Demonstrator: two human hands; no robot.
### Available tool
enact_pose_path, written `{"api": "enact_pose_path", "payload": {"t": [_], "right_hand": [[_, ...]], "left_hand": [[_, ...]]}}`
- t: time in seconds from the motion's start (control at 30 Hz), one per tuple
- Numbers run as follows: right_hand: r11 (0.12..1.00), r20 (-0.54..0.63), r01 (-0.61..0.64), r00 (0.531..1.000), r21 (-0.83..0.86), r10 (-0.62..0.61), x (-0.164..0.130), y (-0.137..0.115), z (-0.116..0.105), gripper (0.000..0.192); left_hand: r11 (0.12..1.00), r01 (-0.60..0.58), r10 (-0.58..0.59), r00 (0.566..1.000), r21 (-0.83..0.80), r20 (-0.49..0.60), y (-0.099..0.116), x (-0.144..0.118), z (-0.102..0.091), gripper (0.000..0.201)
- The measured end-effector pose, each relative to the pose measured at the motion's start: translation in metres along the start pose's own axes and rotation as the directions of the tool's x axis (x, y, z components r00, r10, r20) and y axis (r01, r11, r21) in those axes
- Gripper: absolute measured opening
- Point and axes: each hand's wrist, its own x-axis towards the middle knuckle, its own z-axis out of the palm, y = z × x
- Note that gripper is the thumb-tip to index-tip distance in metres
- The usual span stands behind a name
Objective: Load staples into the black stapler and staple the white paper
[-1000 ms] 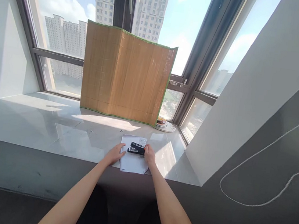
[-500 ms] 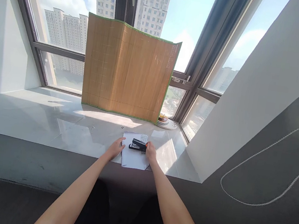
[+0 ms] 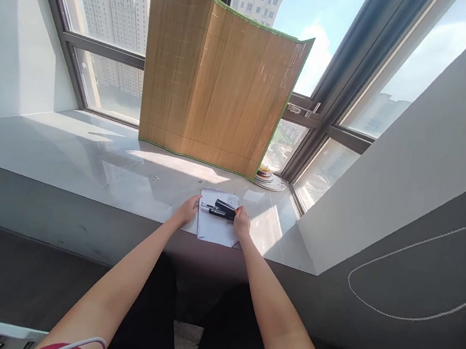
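Change since a second ago: the stapler (image 3: pixel 223 208) now sits with its top arm tilted up and open, a thin metal strip showing at its left end; earlier it lay shut and flat on the paper. The view has also tipped downward, so the sill sits higher in the picture.
Reading of the change: the stapler appears to be opened up for access to its inside (a judgement; the detail is too small to confirm).
Right hand (image 3: pixel 242 226): at the stapler's 3 o'clock end, fingers curled and closed on the rear of the black body, thumb side toward the person.
Left hand (image 3: pixel 186 212): at the stapler's 9 o'clock, fingers loosely bent and resting at the left edge of the sheet; whether the fingertips touch the metal strip cannot be told.
Stapler position: on the upper half of the white paper (image 3: pixel 216 230), lying crosswise, between the two hands and touching the right one.
Paper: flat on the window sill (image 3: pixel 87 160), near its front edge, a small printed patch at its far right corner.
Bamboo mat (image 3: pixel 215 85): standing upright at 12 o'clock from the hands, against the window, well apart.
Small plate (image 3: pixel 270 178): at 1 o'clock, beside the mat's right foot.
Bead cord (image 3: pixel 417 281): looped on the dark wall at 3 o'clock.
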Motion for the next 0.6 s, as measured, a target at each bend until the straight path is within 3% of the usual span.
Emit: {"api": "enact_pose_path", "payload": {"t": [0.17,0.27,0.4,0.5,0.6], "right_hand": [[0.995,-0.017,0.079,0.997,0.057,-0.078,-0.002,-0.001,-0.005,0.044],[0.976,-0.029,0.192,0.981,0.106,-0.190,-0.006,-0.004,-0.013,0.046],[0.921,0.100,0.386,0.916,0.050,-0.389,-0.004,-0.012,-0.020,0.042],[0.913,0.209,0.405,0.898,-0.046,-0.387,0.002,-0.021,-0.020,0.035],[0.897,0.168,0.426,0.898,-0.113,-0.406,0.004,-0.035,-0.016,0.025]], "left_hand": [[0.989,-0.019,0.011,0.998,-0.149,-0.057,-0.002,0.000,0.001,0.051],[0.970,-0.018,0.000,0.997,-0.241,-0.073,-0.003,0.000,0.001,0.045],[0.928,0.019,-0.065,0.992,-0.373,-0.111,-0.001,0.004,-0.003,0.035],[0.833,0.071,-0.172,0.976,-0.548,-0.135,0.004,0.005,-0.010,0.026],[0.666,0.101,-0.273,0.955,-0.739,-0.115,0.007,0.003,-0.020,0.032]]}}
